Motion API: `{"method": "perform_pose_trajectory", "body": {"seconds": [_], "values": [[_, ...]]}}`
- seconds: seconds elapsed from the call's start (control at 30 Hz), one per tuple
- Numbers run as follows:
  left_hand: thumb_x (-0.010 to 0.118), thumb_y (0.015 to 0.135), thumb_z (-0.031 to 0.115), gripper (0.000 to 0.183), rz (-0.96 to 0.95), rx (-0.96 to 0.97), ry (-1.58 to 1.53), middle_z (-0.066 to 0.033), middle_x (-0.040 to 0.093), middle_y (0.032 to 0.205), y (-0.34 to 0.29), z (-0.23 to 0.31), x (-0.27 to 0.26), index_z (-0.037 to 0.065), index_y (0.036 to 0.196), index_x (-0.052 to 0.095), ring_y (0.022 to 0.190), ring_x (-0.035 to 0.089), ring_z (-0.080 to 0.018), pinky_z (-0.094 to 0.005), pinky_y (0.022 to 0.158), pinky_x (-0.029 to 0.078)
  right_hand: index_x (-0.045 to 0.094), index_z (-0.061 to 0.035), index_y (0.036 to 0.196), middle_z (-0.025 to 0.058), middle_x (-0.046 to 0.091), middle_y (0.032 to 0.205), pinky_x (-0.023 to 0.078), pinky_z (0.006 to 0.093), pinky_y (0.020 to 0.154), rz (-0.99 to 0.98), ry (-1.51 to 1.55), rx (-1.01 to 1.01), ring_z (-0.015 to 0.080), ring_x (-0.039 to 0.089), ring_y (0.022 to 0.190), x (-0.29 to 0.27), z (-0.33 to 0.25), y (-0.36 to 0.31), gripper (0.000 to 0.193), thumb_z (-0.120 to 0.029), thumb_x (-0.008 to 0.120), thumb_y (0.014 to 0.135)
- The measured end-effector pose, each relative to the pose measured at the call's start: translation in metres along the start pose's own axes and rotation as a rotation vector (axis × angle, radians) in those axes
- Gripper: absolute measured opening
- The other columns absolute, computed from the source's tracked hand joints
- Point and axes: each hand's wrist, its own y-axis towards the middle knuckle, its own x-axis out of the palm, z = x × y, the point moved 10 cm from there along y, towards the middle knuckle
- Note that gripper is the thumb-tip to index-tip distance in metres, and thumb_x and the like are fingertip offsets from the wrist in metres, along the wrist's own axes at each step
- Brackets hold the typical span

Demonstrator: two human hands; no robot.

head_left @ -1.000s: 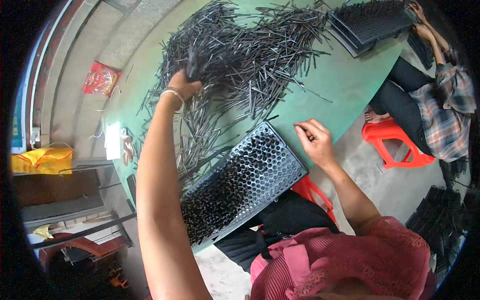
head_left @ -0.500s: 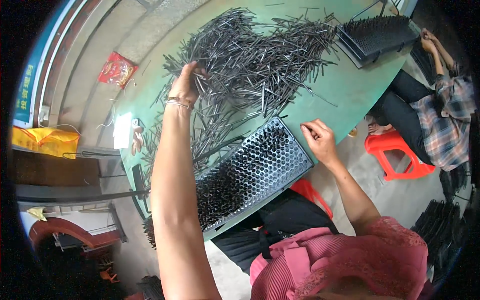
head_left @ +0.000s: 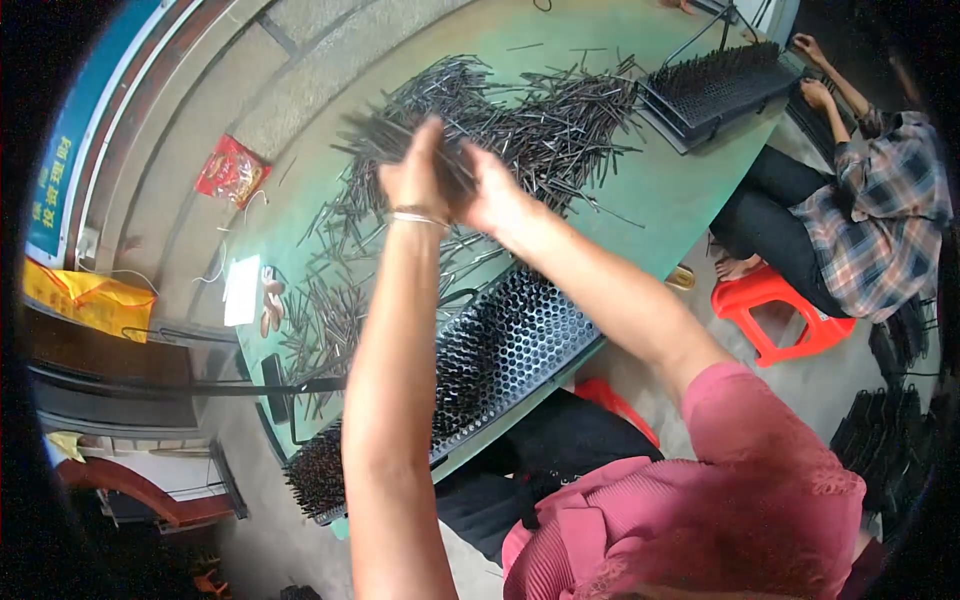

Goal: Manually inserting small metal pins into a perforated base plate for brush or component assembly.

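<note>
A bunch of thin dark sticks (head_left: 456, 162) is caught between my two hands above the near side of a large heap of such sticks (head_left: 560, 130). My left hand (head_left: 413, 182) is closed round the bunch from the left, thumb pointing up. From the right, my right hand (head_left: 492, 192) presses against it with bent fingers. The stick ends at the left are smeared by motion. Below my hands lies a long tray of round holes (head_left: 545, 325). Upright sticks pack its left part, while its right part shows bare holes; my left forearm hides some of it.
Across the green table (head_left: 670, 215), a second holed tray (head_left: 690, 125) holds upright sticks. Beside it sits another person (head_left: 860, 220) in a plaid shirt, with a red stool (head_left: 770, 320) nearby. A red packet (head_left: 232, 170) and a white sheet (head_left: 243, 290) lie at left.
My right hand has moved up and left from beside the tray to meet my left hand. My left hand has shifted slightly right, now with a bunch of sticks in its grip.
</note>
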Motion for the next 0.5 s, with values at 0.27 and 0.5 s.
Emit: {"method": "perform_pose_trajectory", "body": {"seconds": [0.27,0.5], "values": [[0.076,0.074,0.019,0.028,0.114,0.061,0.266,-0.0042,0.064,0.08,0.004,-0.002,-0.022,-0.002,0.09,0.064,0.066,0.058,-0.014,-0.0297,0.06,0.048,0.06,-0.0127,0.106,0.0085,0.066,0.099,0.051,0.0458,0.071,-0.05,-0.174,0.133,0.026,0.062,0.084,-0.022,0.021,0.028,0.05,-0.052,0.034,0.091],[0.067,0.082,0.024,0.022,-0.122,-0.152,-0.076,-0.0073,0.064,0.075,0.011,-0.02,-0.004,0.002,0.082,0.062,0.064,0.061,-0.0179,-0.0314,0.057,0.049,0.05,-0.0064,0.12,0.0041,0.066,0.087,0.047,0.032,0.069,0.136,-0.395,-0.141,0.015,0.058,0.074,-0.024,-0.029,0.03,0.067,-0.063,0.045,0.085]]}}
